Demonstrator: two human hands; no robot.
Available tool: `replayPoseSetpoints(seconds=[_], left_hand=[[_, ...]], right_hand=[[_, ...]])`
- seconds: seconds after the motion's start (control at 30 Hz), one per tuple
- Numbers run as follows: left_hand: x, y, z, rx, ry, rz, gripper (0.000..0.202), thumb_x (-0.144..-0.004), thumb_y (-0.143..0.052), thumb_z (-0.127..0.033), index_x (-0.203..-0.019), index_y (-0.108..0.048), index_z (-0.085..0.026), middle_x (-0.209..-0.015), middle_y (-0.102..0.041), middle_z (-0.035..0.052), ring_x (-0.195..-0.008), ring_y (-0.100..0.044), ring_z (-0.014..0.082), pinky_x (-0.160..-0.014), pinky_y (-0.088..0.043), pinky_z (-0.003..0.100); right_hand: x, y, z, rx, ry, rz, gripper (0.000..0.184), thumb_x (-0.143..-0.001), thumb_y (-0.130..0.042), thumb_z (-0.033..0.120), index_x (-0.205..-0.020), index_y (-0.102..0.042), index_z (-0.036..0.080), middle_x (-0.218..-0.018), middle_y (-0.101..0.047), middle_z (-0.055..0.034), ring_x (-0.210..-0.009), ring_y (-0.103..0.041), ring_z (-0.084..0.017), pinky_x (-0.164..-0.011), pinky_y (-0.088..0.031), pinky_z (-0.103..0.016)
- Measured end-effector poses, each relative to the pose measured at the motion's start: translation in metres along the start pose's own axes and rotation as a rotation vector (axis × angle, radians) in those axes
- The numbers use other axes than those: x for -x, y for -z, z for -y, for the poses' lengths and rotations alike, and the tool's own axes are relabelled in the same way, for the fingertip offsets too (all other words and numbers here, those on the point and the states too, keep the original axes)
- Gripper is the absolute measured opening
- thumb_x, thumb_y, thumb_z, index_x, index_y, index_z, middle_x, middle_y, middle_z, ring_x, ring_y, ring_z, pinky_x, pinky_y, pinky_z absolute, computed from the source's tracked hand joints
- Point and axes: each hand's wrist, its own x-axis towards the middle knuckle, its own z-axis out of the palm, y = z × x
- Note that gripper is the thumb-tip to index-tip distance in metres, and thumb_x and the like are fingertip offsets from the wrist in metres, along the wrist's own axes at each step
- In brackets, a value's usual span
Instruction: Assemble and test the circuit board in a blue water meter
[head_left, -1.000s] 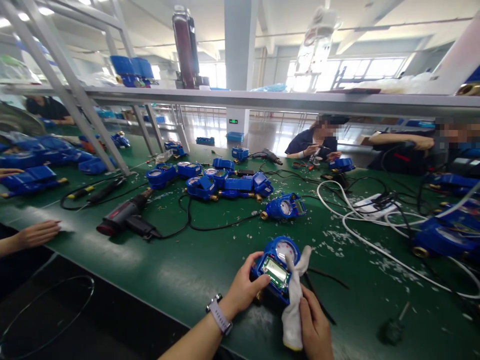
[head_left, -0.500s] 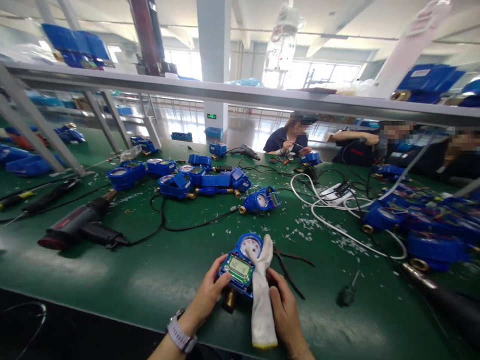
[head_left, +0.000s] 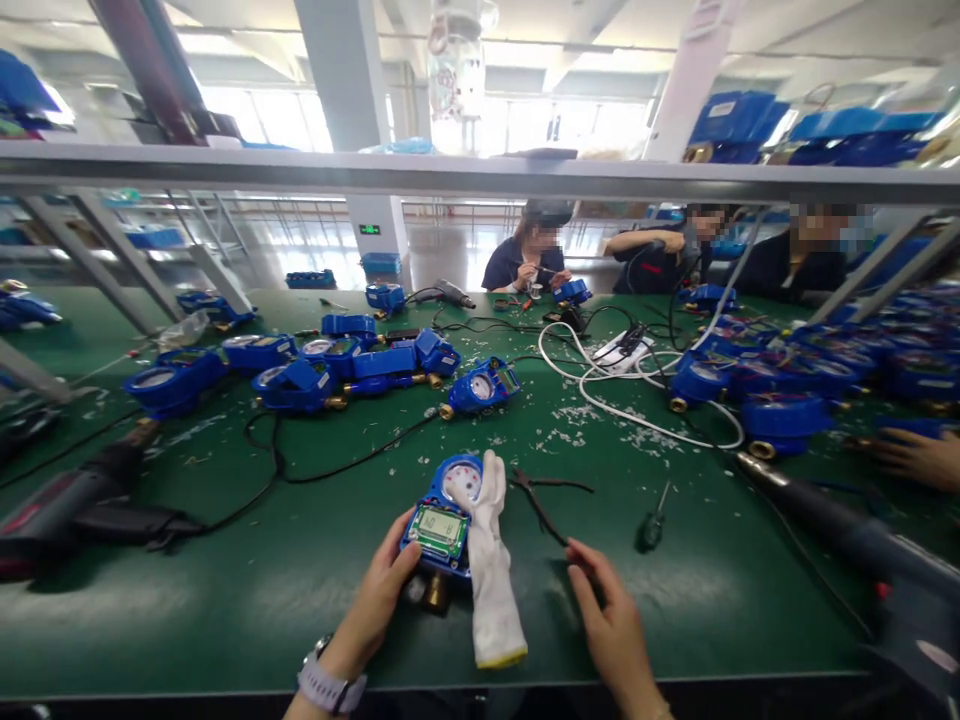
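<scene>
A blue water meter (head_left: pixel 442 568) lies in front of me, its round dial at the far end and a lit display on a green circuit board at the near end. My left hand (head_left: pixel 386 575) grips its left side, thumb at the display's edge. A white glove (head_left: pixel 495 590) with a yellow hem is draped along the meter's right side. To the right, my right hand (head_left: pixel 611 615) has come off the meter and glove. Its thumb and forefinger are apart, fingertips at the handle end of dark pliers (head_left: pixel 541 505); whether they touch is hard to tell.
A small screwdriver (head_left: pixel 654 520) lies right of the pliers. Heat guns lie at left (head_left: pixel 82 500) and right (head_left: pixel 847 560). Several blue meters (head_left: pixel 360 365), a white cable (head_left: pixel 637 425) and scraps cover the bench beyond. Under a shelf (head_left: pixel 480 178), co-workers sit opposite; another person's hand (head_left: pixel 919 455) shows at right.
My right hand has left the glove and meter and moved right to the pliers' handle. My left hand stays on the meter. The view has turned to the right.
</scene>
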Motion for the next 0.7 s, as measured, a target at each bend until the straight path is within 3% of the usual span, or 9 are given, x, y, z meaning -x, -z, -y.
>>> replayPoseSetpoints(seconds=[0.13, 0.27, 0.4, 0.47, 0.53, 0.63, 0.7], left_hand=[[0.0, -0.001, -0.003, 0.005, -0.039, 0.011, 0.072, -0.073, -0.073, -0.053, -0.133, -0.052, -0.018, -0.131, -0.062, 0.013, -0.124, -0.054, 0.0331, -0.108, -0.04, 0.043], [0.003, -0.003, -0.007, -0.069, -0.086, -0.021, 0.068, -0.078, -0.069, -0.05, -0.134, -0.049, -0.018, -0.135, -0.058, 0.0136, -0.126, -0.053, 0.0326, -0.109, -0.039, 0.044], [0.01, -0.008, -0.012, -0.212, -0.232, -0.115, 0.066, -0.081, -0.067, -0.046, -0.137, -0.043, -0.022, -0.145, -0.045, 0.0139, -0.136, -0.042, 0.0322, -0.113, -0.035, 0.044], [0.013, -0.012, -0.015, -0.314, -0.322, -0.154, 0.066, -0.081, -0.068, -0.042, -0.138, -0.041, -0.022, -0.148, -0.041, 0.0131, -0.14, -0.036, 0.0315, -0.116, -0.029, 0.044], [0.017, -0.018, -0.019, -0.429, -0.391, -0.157, 0.067, -0.081, -0.068, -0.037, -0.139, -0.039, -0.023, -0.149, -0.04, 0.012, -0.14, -0.035, 0.0306, -0.118, -0.026, 0.044], [0.022, -0.03, -0.026, -0.582, -0.425, -0.134, 0.072, -0.078, -0.07, -0.029, -0.142, -0.036, -0.023, -0.149, -0.038, 0.0106, -0.139, -0.035, 0.0312, -0.117, -0.027, 0.043], [0.023, -0.037, -0.03, -0.65, -0.426, -0.132, 0.072, -0.077, -0.07, -0.026, -0.142, -0.037, -0.023, -0.149, -0.038, 0.0103, -0.138, -0.036, 0.0319, -0.116, -0.029, 0.043]], right_hand=[[-0.007, 0.032, -0.02, -0.006, -0.123, -0.096, 0.047, -0.082, -0.058, 0.057, -0.108, -0.066, 0.019, -0.101, -0.07, -0.0109, -0.091, -0.067, -0.027, -0.085, -0.053, -0.04], [-0.021, 0.073, -0.023, -0.015, -0.261, -0.291, 0.067, -0.072, -0.06, 0.07, -0.116, -0.061, 0.02, -0.107, -0.067, -0.0132, -0.098, -0.063, -0.034, -0.096, -0.045, -0.054], [-0.027, 0.105, -0.008, -0.054, -0.335, -0.39, 0.053, -0.08, -0.061, 0.064, -0.121, -0.059, 0.031, -0.115, -0.063, -0.0132, -0.109, -0.059, -0.033, -0.103, -0.042, -0.048], [-0.024, 0.11, -0.002, -0.048, -0.317, -0.394, 0.044, -0.084, -0.06, 0.06, -0.119, -0.059, 0.035, -0.115, -0.063, -0.012, -0.11, -0.059, -0.031, -0.103, -0.043, -0.045], [-0.02, 0.107, -0.001, -0.045, -0.298, -0.376, 0.046, -0.082, -0.06, 0.062, -0.118, -0.061, 0.033, -0.112, -0.065, -0.0118, -0.106, -0.061, -0.031, -0.101, -0.044, -0.047], [-0.015, 0.093, -0.005, 0.009, -0.258, -0.291, 0.057, -0.076, -0.058, 0.07, -0.112, -0.064, 0.026, -0.104, -0.068, -0.0108, -0.095, -0.065, -0.033, -0.094, -0.048, -0.052], [-0.015, 0.082, -0.006, 0.086, -0.16, -0.209, 0.053, -0.078, -0.055, 0.068, -0.107, -0.066, 0.024, -0.102, -0.07, -0.0087, -0.091, -0.067, -0.031, -0.089, -0.051, -0.049]])
